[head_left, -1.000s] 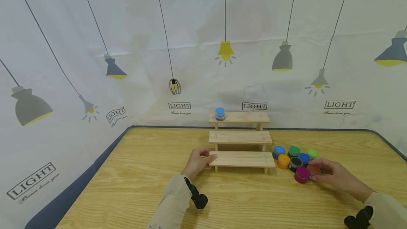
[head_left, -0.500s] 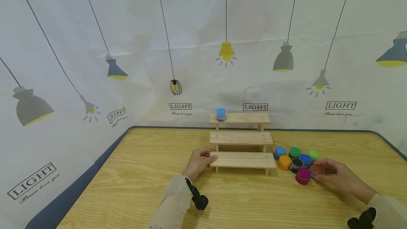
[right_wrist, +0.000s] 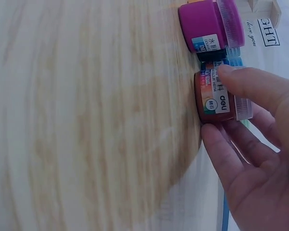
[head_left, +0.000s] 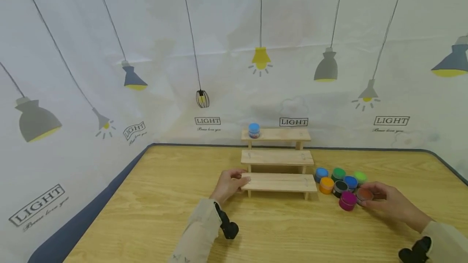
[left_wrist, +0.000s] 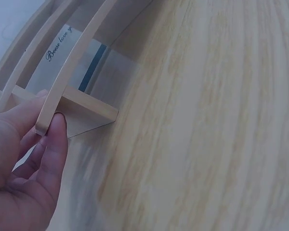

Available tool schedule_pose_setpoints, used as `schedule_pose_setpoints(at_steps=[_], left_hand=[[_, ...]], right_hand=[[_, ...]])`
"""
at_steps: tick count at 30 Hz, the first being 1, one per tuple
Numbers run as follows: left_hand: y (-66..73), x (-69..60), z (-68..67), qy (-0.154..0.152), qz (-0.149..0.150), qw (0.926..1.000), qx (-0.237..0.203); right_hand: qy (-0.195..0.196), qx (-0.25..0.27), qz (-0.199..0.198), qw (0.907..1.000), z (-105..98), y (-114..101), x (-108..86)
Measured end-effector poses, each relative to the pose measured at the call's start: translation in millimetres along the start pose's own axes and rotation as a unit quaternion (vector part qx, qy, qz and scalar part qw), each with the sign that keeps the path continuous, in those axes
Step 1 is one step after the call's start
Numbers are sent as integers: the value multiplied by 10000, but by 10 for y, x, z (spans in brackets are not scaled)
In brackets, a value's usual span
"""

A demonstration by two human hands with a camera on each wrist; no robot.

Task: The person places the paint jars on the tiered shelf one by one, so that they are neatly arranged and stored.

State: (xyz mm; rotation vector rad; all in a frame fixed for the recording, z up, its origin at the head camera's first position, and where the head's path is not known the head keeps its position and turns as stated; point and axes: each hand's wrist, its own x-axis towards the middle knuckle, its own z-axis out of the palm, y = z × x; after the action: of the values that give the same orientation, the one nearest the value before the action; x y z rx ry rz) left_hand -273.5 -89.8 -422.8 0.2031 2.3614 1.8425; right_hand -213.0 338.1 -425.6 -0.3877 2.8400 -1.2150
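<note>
In the head view, my left hand (head_left: 227,186) pinches the left end of the lowest step of a wooden three-tier display stand (head_left: 278,182). The left wrist view has the thumb above that board (left_wrist: 70,65) and fingers beneath it. My right hand (head_left: 391,202) holds a reddish-brown paint jar (head_left: 365,195) with a see-through lid, at the right of a group of jars. From the right wrist, the thumb lies on the label of this paint jar (right_wrist: 214,94) and the fingers are on its opposite side. A magenta jar (head_left: 347,201) stands beside it.
A light-blue jar (head_left: 254,130) stands on the left of the top step. Between the stand and my right hand are orange (head_left: 326,185), black (head_left: 340,188), blue (head_left: 350,182), green (head_left: 338,174), lime (head_left: 360,177) and another blue jar (head_left: 321,174). A lamp-printed curtain (head_left: 234,72) hangs behind the table.
The reddish-brown paint jar in my right hand has shifted slightly to the right, a little away from the magenta jar. My left hand keeps its place on the stand.
</note>
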Motion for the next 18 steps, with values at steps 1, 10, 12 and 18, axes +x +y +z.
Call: schedule_pose_setpoints(at_steps=[1,10,12,18], left_hand=[[-8,4,0,-6,14,10000,11],[10,0,-2,-15,-13,10000,-3],[13,0,-2,-7,-24,10000,-3],[16,4,0,-19,-72,10000,-1]], right_hand=[[6,-29,29,10000,1,-3,-1],[2,-178,438,9989,-137,-109,-34],[65,-257,355,9990,-185,-143,-36],[165,-462,146,9987,-284,-326,-27]])
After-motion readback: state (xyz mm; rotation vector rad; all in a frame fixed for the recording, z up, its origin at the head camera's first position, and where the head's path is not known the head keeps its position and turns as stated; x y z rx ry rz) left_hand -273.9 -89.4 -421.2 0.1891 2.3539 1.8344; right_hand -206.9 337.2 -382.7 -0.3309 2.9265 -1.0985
